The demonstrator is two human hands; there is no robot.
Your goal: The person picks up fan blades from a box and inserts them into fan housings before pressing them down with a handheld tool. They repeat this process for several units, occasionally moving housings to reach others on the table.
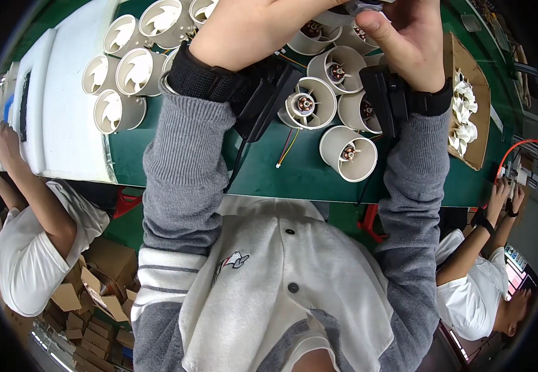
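Far from the green tabletop (201, 152)'s near edge, my right hand (414, 46) seemingly grips a dark glossy piece (364, 7), axis and left hand (275, 18)'s grip unclear.

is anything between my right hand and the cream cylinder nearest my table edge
Yes: another cream cylinder sits just beyond the nearest cylinder, toward your right hand. Whether the hand is raised above it is unclear.
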